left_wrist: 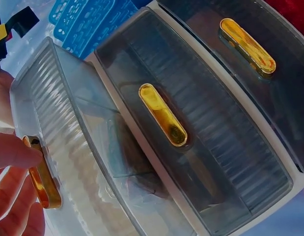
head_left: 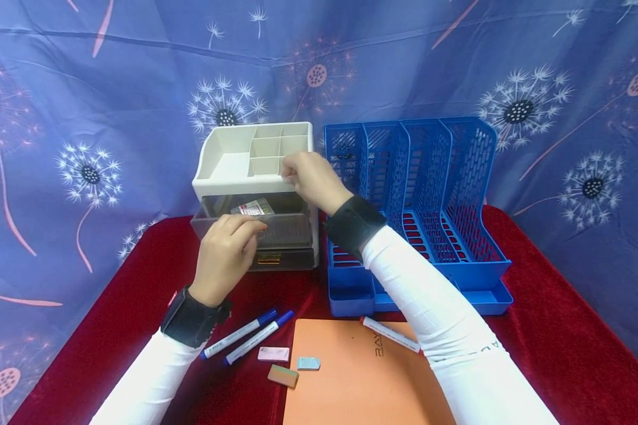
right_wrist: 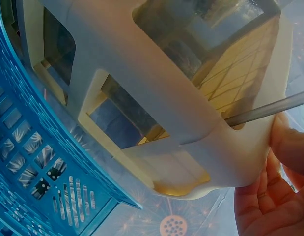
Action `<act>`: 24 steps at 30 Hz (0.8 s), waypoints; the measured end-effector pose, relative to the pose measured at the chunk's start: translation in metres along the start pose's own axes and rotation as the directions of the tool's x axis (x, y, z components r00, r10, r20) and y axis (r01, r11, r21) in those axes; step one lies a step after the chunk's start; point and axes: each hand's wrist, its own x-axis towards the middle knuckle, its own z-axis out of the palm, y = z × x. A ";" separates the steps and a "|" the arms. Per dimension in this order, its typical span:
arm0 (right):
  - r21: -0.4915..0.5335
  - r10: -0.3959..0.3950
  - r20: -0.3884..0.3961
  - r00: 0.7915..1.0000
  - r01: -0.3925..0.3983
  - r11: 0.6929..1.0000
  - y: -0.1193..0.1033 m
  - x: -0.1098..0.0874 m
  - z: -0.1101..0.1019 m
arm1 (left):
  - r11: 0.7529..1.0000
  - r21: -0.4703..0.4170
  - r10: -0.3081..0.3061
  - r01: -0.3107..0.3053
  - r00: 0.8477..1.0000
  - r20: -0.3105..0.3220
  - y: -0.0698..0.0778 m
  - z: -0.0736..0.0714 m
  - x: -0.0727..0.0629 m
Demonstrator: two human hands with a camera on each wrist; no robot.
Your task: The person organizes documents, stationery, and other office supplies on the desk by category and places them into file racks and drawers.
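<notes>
A white desktop organizer [head_left: 234, 186] with smoky clear drawers stands at the back of the table. Its top drawer [head_left: 287, 229] is pulled out, and a small clear packet [head_left: 255, 207] with a pink and white label lies inside. My left hand [head_left: 225, 254] is at the drawer's front; in the left wrist view its thumb and fingers pinch the gold handle [left_wrist: 44, 178]. With my right hand [head_left: 316, 180] I grip the organizer's top front edge at the right corner, thumb and fingers on either side of the white wall [right_wrist: 215, 152] in the right wrist view.
A blue file rack [head_left: 420, 271] stands right of the organizer. In front lie two blue markers [head_left: 239, 335], a pink-and-white eraser [head_left: 273, 353], a brown eraser [head_left: 283, 376], and an orange folder [head_left: 340, 401] bearing a light blue eraser [head_left: 308, 363] and a red marker [head_left: 390, 334].
</notes>
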 end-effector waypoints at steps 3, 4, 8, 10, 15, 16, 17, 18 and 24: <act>-0.007 -0.003 0.006 1.000 0.003 1.000 -0.001 0.000 -0.001 | 1.000 -0.011 -0.013 0.013 1.000 -0.010 -0.002 0.001 0.001; -0.010 -0.003 0.008 1.000 0.003 1.000 -0.001 0.000 -0.001 | 1.000 -0.015 -0.017 0.016 1.000 -0.013 -0.002 0.002 0.002; -0.011 0.005 0.012 1.000 -0.005 1.000 -0.003 0.000 -0.002 | 1.000 -0.018 -0.024 0.024 1.000 -0.014 -0.004 0.004 0.004; -0.010 0.008 0.012 1.000 -0.008 1.000 -0.003 0.000 -0.003 | 1.000 -0.015 -0.027 0.027 1.000 -0.010 -0.005 0.004 0.005; -0.001 0.010 0.012 1.000 -0.010 1.000 -0.005 -0.001 -0.002 | 0.999 -0.007 -0.034 0.034 0.999 0.004 -0.007 0.006 0.008; 0.001 0.010 0.011 1.000 -0.010 1.000 -0.005 -0.001 -0.002 | 0.999 -0.007 -0.037 0.037 0.999 0.007 -0.008 0.006 0.009; 0.003 0.012 0.011 1.000 -0.012 1.000 -0.006 -0.001 -0.002 | 0.999 -0.008 -0.040 0.040 0.999 0.009 -0.009 0.006 0.009; 0.003 0.014 0.011 1.000 -0.014 1.000 -0.006 -0.001 -0.002 | 0.999 -0.008 -0.044 0.044 0.999 0.012 -0.009 0.006 0.010; 0.002 0.018 0.008 1.000 -0.018 1.000 -0.008 -0.001 -0.003 | 0.998 -0.012 -0.061 0.062 0.998 0.021 -0.011 0.007 0.013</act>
